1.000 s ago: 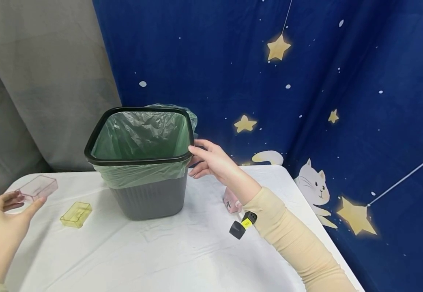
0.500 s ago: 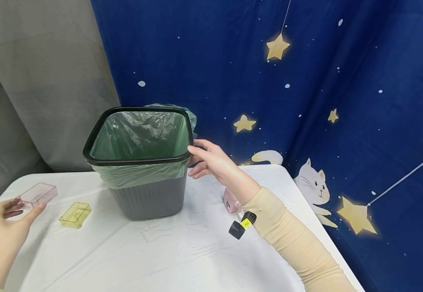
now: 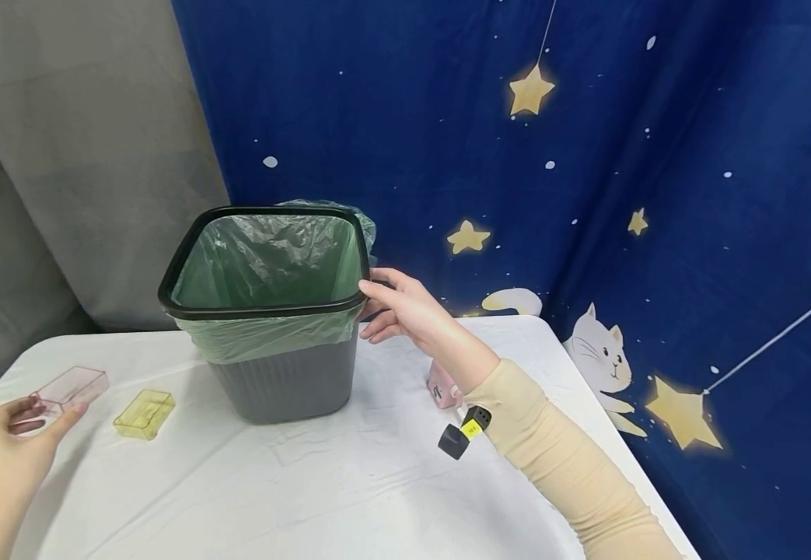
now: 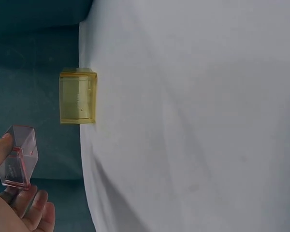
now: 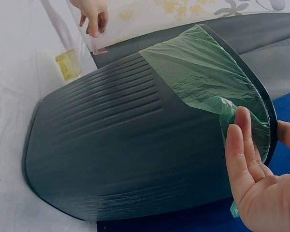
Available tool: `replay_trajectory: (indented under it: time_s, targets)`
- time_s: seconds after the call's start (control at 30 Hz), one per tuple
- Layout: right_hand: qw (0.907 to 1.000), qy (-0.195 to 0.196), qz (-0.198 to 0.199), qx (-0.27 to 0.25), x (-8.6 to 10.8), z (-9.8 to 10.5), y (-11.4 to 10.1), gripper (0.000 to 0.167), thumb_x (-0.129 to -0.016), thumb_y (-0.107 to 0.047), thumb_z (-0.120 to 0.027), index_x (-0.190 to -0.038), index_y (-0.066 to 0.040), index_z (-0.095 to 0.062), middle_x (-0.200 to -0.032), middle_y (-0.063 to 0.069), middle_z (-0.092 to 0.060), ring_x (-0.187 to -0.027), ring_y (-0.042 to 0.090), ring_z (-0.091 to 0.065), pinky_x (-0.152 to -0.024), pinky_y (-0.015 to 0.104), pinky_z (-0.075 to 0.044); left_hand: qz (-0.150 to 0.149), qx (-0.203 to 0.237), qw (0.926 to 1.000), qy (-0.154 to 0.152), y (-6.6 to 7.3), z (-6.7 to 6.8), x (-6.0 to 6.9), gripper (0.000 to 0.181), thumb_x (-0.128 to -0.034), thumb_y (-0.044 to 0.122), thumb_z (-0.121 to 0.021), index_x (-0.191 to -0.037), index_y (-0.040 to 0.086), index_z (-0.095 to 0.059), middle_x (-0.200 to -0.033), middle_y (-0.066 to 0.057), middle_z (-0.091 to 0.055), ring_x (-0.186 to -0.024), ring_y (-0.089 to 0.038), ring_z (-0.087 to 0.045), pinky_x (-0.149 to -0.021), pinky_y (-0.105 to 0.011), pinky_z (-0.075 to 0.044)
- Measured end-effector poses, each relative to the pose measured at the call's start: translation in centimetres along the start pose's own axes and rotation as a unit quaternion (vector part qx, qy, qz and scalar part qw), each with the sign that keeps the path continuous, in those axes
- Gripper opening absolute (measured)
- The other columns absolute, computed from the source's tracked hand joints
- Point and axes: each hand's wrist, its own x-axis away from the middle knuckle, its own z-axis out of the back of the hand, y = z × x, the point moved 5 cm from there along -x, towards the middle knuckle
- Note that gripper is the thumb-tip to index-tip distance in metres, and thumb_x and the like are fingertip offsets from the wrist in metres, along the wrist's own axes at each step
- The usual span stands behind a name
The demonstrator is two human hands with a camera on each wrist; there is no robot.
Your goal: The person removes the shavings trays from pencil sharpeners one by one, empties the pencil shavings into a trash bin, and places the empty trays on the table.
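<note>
In the head view my left hand [image 3: 9,455] pinches a clear pink plastic box [image 3: 72,387] between thumb and fingers, at the table's left side. The left wrist view shows that pink box [image 4: 20,157] tilted in the fingers. A clear yellow plastic box [image 3: 145,414] rests on the table to its right. Beyond it stands a grey trash bin [image 3: 286,385] with a black rim and a green bag liner [image 3: 272,336] folded over. My right hand [image 3: 412,311] grips the bin's rim at the near right corner, thumb on the rim, fingers against the liner outside.
A pink item [image 3: 442,385] sits on the white-covered table [image 3: 293,498], partly hidden by the right forearm. A black device with a yellow label [image 3: 464,432] is at the right wrist. A blue star-patterned curtain [image 3: 412,117] and a grey curtain [image 3: 83,140] hang behind.
My left hand has lowered slightly with the pink box, toward the tabletop. The right hand keeps its grip on the bin's rim. The yellow box stays put.
</note>
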Motion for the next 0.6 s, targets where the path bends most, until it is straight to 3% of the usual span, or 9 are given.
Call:
replay_trajectory:
  time_s: [0.17, 0.43, 0.6]
  targets:
    - [1.0, 0.0, 0.0, 0.0, 0.0, -0.1, 0.0, 0.053, -0.098, -0.028, -0.055, -0.145, -0.013, -0.036, -0.102, 0.021, -0.064, -0.062, 0.024, -0.067, -0.064, 0.039, -0.057, 0.009, -0.005, 0.9999, -0.011, -0.5, -0.1, 0.2, 0.074, -0.0838, 0.033, -0.073, -0.135, -0.011, -0.043, -0.12, -0.036, -0.052, -0.06, 0.024, -0.027, -0.053, -0.01, -0.029]
    - [1.0, 0.0, 0.0, -0.002, 0.1, 0.0, 0.0, 0.054, -0.099, -0.028, -0.055, -0.146, -0.012, -0.034, -0.1, 0.021, -0.065, -0.062, 0.024, -0.067, -0.063, 0.039, -0.057, 0.016, -0.004, 0.9995, -0.025, -0.4, 0.0, 1.0, 0.075, -0.0845, 0.032, -0.072, -0.133, -0.016, -0.042, -0.122, -0.039, -0.05, -0.059, 0.025, -0.025, -0.047, -0.007, -0.031]
    - [1.0, 0.0, 0.0, -0.006, 0.1, 0.1, 0.1, 0.054, -0.098, -0.028, -0.055, -0.146, -0.012, -0.034, -0.101, 0.022, -0.064, -0.062, 0.024, -0.067, -0.064, 0.039, -0.057, 0.02, -0.023, 0.9989, -0.034, -1.4, -0.5, 0.7, 0.076, -0.0847, 0.036, -0.072, -0.133, -0.015, -0.042, -0.122, -0.037, -0.051, -0.058, 0.023, -0.023, -0.047, -0.01, -0.031]
